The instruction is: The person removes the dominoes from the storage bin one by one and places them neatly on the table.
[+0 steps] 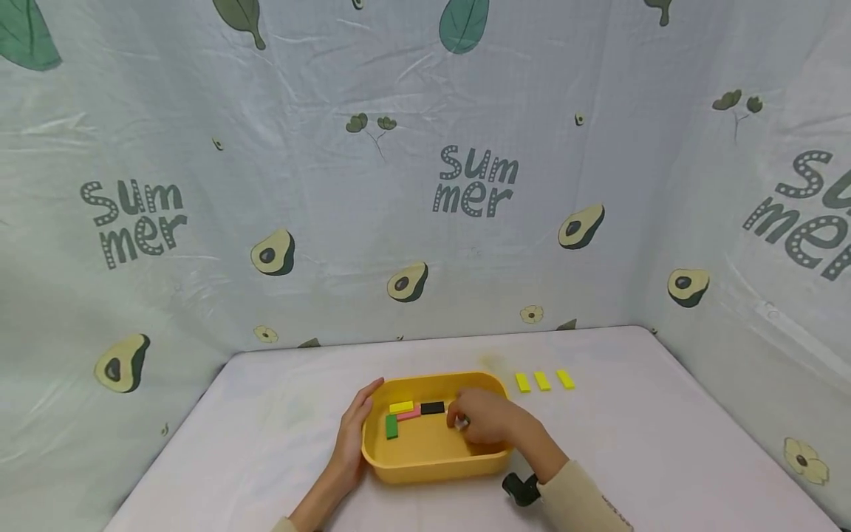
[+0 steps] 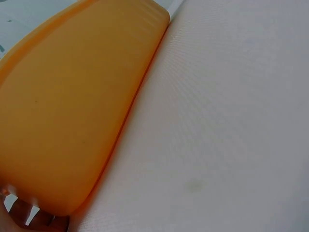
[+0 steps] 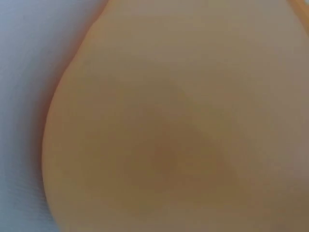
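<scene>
Yellow-orange tray [image 1: 432, 447] on the white table [image 1: 665, 443], ahead of the person and between the hands; left hand [image 1: 351, 440] rests along the tray's left side, fingers extended against the outer wall, not clenched; right hand [image 1: 485, 415] is inside the tray toward its right end, fingers curled and pinching a small piece [image 1: 462, 423], mostly hidden, so its full shape cannot be told; in the tray, left of the right hand, a black block [image 1: 433, 407] lies nearest to it, then a pink block [image 1: 409, 413], with a yellow block [image 1: 402, 407] just beyond the pink one and a green block [image 1: 391, 426] near the left wall; outside the tray, beyond its right end, three yellow pieces [image 1: 542, 380] lie in a spaced row on the table; a black object [image 1: 521, 489] shows beside the beige right sleeve [image 1: 585, 496]; right wrist view blurred, a smooth tan surface filling most of it; backdrop [image 1: 319, 185] printed with avocados, leaves and the word "summer".
</scene>
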### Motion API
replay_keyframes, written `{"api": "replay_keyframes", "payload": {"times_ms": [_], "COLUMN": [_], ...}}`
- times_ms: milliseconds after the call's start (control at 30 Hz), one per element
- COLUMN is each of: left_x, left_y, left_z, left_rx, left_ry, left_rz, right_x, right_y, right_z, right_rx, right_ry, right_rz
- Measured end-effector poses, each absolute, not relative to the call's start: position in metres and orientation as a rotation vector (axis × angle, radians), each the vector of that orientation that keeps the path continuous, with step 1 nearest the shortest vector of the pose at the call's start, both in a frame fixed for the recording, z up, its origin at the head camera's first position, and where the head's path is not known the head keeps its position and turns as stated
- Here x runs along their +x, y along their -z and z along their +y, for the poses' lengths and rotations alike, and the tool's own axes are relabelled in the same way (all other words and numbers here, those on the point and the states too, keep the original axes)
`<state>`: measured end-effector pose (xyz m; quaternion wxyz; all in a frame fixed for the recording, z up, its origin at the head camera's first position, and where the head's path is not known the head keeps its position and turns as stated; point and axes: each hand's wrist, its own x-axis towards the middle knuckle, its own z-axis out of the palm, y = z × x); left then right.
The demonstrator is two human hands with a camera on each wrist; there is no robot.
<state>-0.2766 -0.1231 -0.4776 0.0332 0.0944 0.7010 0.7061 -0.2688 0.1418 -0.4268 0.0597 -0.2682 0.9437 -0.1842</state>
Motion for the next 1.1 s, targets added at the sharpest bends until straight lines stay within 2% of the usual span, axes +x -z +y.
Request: {"api": "replay_keyframes", "payload": {"times_ms": [433, 1100], "left_x": [-0.275, -0.271], "left_y": [0.476, 0.477], "left_z": [-0.119, -0.122], "left_rx": [0.342, 0.303], "left_ry": [-2.194, -2.183], "left_rz": [2.150, 2.148], "right_x": [-0.268, -0.265], "right_y": [0.430, 0.435], "right_z": [0.142, 0.135], "right_rx": [-0.641, -0.624], "right_ry": [0.506, 0.457], "right_rz": [2.959, 2.969]}}
